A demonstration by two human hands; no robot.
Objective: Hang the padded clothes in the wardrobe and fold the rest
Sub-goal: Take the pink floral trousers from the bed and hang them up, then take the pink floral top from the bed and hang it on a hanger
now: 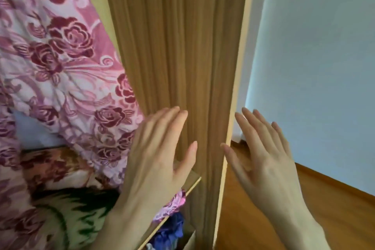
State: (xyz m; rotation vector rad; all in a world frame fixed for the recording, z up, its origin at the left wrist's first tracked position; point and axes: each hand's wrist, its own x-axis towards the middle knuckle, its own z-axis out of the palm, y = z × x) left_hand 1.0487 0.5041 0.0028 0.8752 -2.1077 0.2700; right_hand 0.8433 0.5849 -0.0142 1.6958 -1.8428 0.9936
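Two hands are up at the wardrobe, and neither holds anything. Our left hand (160,160) has its fingers straight and spread in front of the inner face of the wooden side panel (182,57); whether it touches the wood we cannot tell. Our right hand (265,160) is likewise flat and open, just past the panel's pale front edge (237,87), over the wooden floor (274,199) near the white wall (324,46).

We judge the step to be getting into the wardrobe, or closing it up, with no garment in hand. To do it well we should steady ourselves on the panel with flat palms rather than fingertips, keep our fingers clear of its edge, and look inside before bringing clothes over.

The wardrobe's upper space is packed with a pink rose-patterned quilt (60,57), padded-looking, which bulges up against the panel. Below it lie a brown floral blanket (54,166) and a green-patterned one (67,219). Under the shelf (182,195), blue cloth (170,229) is bunched in the lower compartment. No hanging rail or hanger shows here, so where padded clothes would hang we cannot say. Anything loose still wants folding.
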